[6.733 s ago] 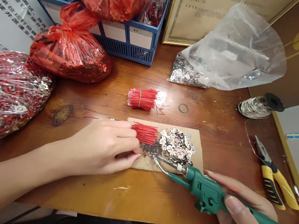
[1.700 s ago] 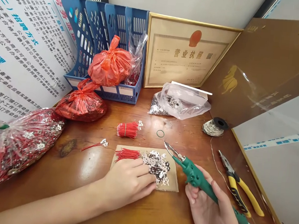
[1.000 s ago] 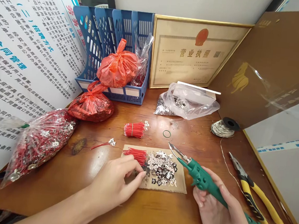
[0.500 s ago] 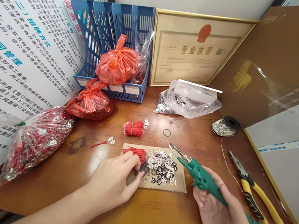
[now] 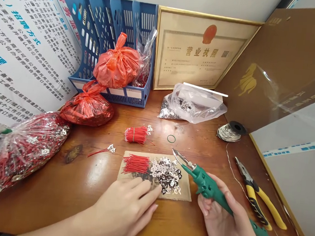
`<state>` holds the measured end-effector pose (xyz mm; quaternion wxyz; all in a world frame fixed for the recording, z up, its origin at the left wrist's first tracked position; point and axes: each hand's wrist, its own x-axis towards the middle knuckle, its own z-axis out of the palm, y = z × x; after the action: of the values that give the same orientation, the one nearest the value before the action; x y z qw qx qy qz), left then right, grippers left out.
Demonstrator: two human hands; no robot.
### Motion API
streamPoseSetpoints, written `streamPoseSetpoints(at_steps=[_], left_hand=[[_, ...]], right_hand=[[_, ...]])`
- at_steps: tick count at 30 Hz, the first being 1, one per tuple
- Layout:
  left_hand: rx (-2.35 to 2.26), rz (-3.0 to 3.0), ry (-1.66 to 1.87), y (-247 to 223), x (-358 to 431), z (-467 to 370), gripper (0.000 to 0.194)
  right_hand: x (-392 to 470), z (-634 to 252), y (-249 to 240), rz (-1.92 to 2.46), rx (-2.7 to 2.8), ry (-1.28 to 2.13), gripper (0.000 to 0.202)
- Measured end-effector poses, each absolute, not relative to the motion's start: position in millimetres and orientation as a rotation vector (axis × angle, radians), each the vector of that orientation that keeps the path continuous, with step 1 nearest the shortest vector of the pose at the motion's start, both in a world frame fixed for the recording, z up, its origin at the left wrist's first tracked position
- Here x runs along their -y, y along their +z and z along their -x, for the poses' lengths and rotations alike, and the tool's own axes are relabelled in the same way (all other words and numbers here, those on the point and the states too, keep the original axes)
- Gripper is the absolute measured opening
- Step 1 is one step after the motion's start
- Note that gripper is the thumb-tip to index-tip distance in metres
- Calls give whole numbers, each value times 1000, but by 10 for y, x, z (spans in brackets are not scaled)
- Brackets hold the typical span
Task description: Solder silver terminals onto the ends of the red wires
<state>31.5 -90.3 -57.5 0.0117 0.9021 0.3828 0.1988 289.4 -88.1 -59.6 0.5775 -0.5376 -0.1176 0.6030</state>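
Observation:
My right hand (image 5: pixel 227 216) is wrapped round a green soldering iron (image 5: pixel 211 190), whose metal tip points up and left over the edge of the metal-tab pile. A thin wire guide runs beside the tip. My left hand (image 5: pixel 128 203) rests at the front of a cardboard piece (image 5: pixel 186 188), index finger stretched to the near edge of small metal tabs (image 5: pixel 166 174). Its thumb is apart from the index finger, with nothing visible between them. Cut red wires (image 5: pixel 136 164) lie in a bunch on the cardboard, left of the tabs and beyond my left hand.
Behind the cardboard are a banded red wire bundle (image 5: pixel 135 135) and a green rubber band (image 5: pixel 171 138). Soldered wires (image 5: pixel 102 150) lie left. Pliers (image 5: pixel 258 194) and a solder spool (image 5: pixel 231 131) stand right. Filled bags (image 5: pixel 27 150), a blue file rack (image 5: pixel 128 97) and a framed certificate (image 5: pixel 204 52) border the table.
My left hand has moved off the red wires, toward the near edge of the tab pile, and its index finger has straightened. The camera view has shifted slightly; the soldering iron stays in my right hand.

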Motion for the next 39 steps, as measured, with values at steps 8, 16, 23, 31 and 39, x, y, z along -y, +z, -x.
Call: streamPoseSetpoints(at_steps=[8, 16, 23, 31, 39], left_hand=[[-1075, -2807, 727, -547, 887, -295, 18], [-1085, -2806, 512, -533, 826, -294, 29], [-1208, -2727, 534, -315, 377, 255, 30], [-1141, -2556, 787, -642, 244, 475, 21], [-1185, -2396, 906, -610, 282, 406, 18]], right_hand=[[865, -2897, -627, 1229, 326, 1412, 57], [868, -2885, -618, 1258, 325, 1380, 57], [883, -2905, -643, 1223, 396, 1391, 51], [889, -2950, -664, 1255, 435, 1367, 45], [900, -2941, -630, 1282, 402, 1366, 47]])
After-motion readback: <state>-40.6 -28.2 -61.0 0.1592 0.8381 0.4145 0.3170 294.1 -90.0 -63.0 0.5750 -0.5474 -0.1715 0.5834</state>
